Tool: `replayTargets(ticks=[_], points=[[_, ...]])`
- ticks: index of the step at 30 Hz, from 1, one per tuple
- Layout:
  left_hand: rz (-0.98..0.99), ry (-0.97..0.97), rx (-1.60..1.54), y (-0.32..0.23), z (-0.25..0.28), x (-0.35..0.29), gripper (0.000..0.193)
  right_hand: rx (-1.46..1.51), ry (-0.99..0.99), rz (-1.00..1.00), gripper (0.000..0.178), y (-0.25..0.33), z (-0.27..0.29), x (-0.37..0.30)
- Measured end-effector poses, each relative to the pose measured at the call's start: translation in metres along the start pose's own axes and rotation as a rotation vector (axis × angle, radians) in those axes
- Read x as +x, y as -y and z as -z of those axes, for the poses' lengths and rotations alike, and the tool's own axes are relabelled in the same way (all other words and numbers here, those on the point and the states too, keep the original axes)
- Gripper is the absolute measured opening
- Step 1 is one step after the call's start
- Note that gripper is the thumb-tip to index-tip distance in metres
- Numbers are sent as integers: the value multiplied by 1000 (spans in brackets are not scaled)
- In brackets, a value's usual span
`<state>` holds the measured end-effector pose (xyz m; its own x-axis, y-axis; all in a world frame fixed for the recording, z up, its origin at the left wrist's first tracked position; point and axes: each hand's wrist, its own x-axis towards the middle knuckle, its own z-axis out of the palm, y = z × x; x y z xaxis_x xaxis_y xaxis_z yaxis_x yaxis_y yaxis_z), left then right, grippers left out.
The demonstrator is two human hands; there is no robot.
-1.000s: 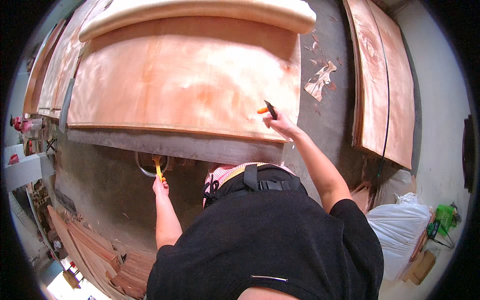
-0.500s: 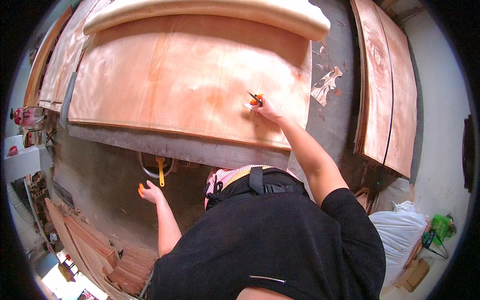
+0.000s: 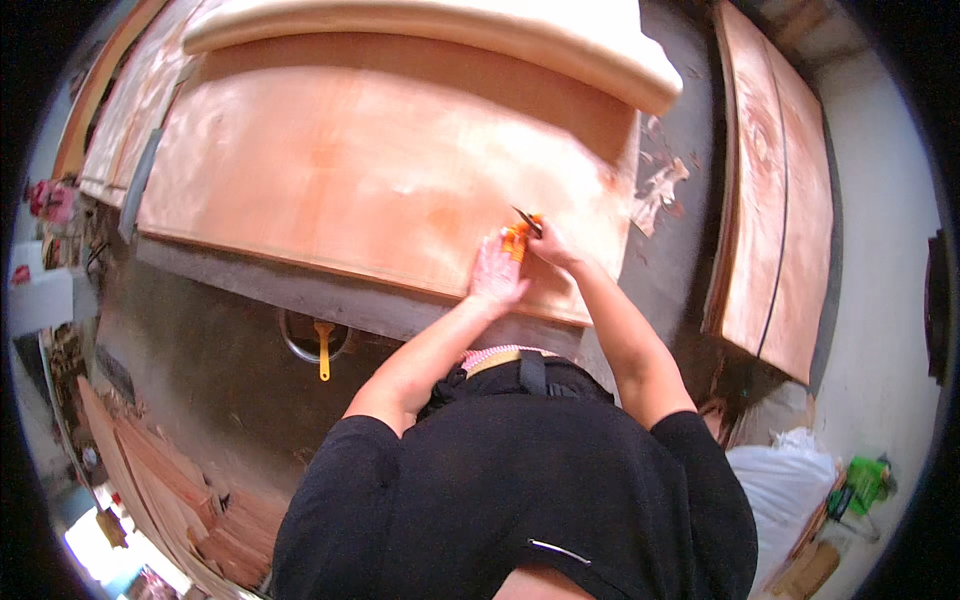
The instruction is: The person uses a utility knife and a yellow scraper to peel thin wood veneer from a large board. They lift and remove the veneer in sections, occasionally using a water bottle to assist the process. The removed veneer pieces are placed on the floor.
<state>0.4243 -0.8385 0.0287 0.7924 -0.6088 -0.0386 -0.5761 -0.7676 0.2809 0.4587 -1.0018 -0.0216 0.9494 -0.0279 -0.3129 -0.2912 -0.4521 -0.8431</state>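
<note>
A large pale wooden sheet (image 3: pixel 330 170) lies in front of me on a stack with a grey edge. My left hand (image 3: pixel 496 272) rests flat on it near the right front, fingers stretched out, orange covers on some fingers. Close beside it, my right hand (image 3: pixel 550 243) is closed around a slim dark pointed tool (image 3: pixel 526 219), perhaps a knife; its exact kind is too small to tell. Orange shows on the right fingers too. The fingertips of both hands nearly meet.
Across the sheet's far side lies a thick pale roll (image 3: pixel 430 30). Another wood stack (image 3: pixel 770 190) stands to the right, with torn veneer scraps (image 3: pixel 656 195) on the floor between. A yellow-handled scraper or brush (image 3: pixel 324 350) hangs at a metal ring below the front edge.
My left hand has come up from beside the stack, rightward onto the sheet beside my right hand. The right hand still grips the dark tool, and the view has shifted slightly.
</note>
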Motion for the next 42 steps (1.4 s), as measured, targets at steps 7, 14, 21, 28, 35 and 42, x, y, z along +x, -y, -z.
replayTargets(ticks=[7, 14, 21, 28, 35, 42], points=[[29, 139, 91, 1, 20, -4, 80, -157, 179, -225, 13, 51, 48, -65], [-42, 290, 209, -4, 31, 6, 79, -1022, 42, 143, 12, 52, 88, -41], [-82, 263, 242, 2, 32, 5, 71, -12, 134, -152, 15, 32, 144, -85], [-220, -16, -144, 60, 13, -7, 69, 723, 23, -557, 21, 35, 53, -197], [-158, 161, -916, 140, 44, 3, 37, 961, -113, -548, 18, 34, -32, -227], [372, -458, -858, 271, 85, -78, 34, 1115, -105, -582, 17, 39, -52, -236]])
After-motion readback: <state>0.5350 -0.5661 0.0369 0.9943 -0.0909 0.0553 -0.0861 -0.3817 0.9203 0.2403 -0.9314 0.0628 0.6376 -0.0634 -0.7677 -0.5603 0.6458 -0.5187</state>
